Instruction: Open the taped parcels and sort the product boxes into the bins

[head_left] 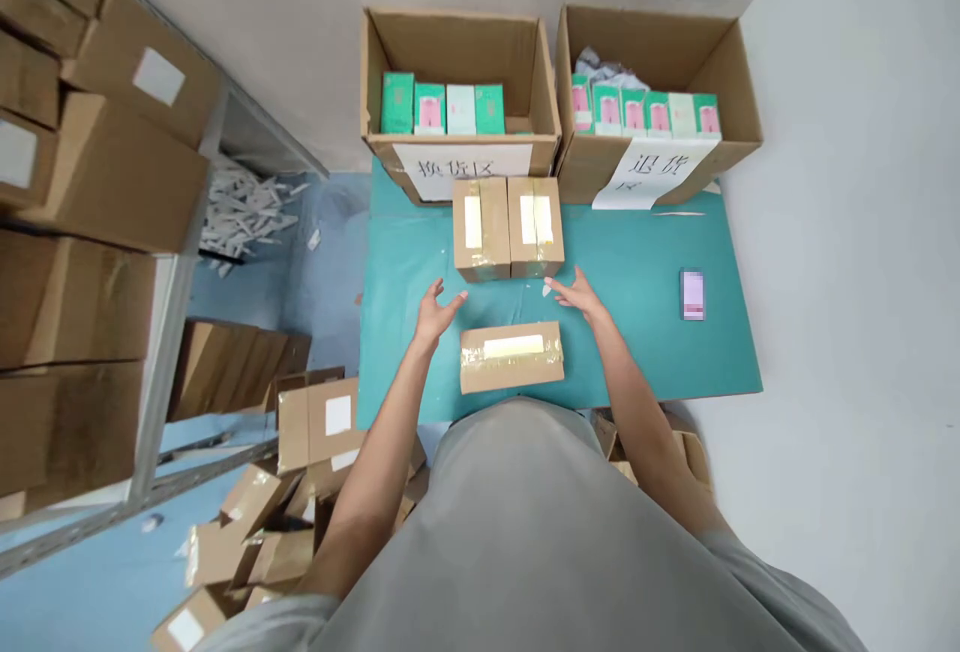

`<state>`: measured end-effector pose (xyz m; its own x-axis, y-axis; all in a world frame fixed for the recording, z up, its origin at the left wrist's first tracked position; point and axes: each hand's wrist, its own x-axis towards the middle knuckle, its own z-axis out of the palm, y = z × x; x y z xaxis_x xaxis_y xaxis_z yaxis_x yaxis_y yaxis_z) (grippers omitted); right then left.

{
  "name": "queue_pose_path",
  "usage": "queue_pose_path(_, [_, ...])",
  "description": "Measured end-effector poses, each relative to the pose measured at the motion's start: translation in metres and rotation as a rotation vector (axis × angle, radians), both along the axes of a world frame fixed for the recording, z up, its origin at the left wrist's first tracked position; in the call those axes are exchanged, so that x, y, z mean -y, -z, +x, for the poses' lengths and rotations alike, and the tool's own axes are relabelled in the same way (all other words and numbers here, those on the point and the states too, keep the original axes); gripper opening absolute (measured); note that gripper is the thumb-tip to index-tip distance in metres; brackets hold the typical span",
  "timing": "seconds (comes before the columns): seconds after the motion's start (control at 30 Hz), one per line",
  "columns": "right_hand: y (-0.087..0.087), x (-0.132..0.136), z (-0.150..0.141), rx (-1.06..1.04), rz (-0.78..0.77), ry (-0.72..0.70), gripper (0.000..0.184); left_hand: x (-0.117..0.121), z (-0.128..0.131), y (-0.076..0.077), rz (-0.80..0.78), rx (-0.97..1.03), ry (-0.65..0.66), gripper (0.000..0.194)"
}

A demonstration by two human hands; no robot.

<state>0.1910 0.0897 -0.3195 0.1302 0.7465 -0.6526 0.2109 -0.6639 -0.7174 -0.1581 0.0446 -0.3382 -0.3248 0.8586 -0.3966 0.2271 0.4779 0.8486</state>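
Observation:
A small taped cardboard box point(511, 356) with a pale label lies on the teal table point(637, 262) right in front of me. My left hand point(435, 310) hovers open just left of it, fingers spread. On the other side my right hand point(577, 294) is also open, a little above and right of the box. Neither hand touches it. Two similar taped boxes point(508, 228) stand side by side just beyond my hands.
Two big open cartons point(459, 92) point(652, 92) with green and pink packs and paper signs stand at the table's back. A phone point(692, 294) lies at right. Stacked boxes fill a shelf point(90, 192) at left. Several small boxes point(285, 512) are piled on the blue floor.

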Motion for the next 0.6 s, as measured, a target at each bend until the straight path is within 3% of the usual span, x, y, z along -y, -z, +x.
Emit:
queue_pose_path(0.1, [-0.006,-0.035,-0.022,-0.141,-0.007,0.104,0.127,-0.044,0.004,0.006,-0.002,-0.023,-0.031,0.08])
queue_pose_path(0.2, [-0.004,-0.047,-0.038,-0.152,-0.011,0.175,0.115,-0.07,0.008,0.013,-0.028,0.007,-0.034,0.06])
queue_pose_path(0.37, [0.01,-0.041,-0.04,-0.181,0.003,0.211,0.105,-0.077,0.01,0.019,0.005,0.037,0.035,0.035])
queue_pose_path(0.6, [0.012,-0.031,0.006,-0.114,-0.017,0.186,0.098,-0.079,0.043,0.024,0.024,0.09,0.141,0.027])
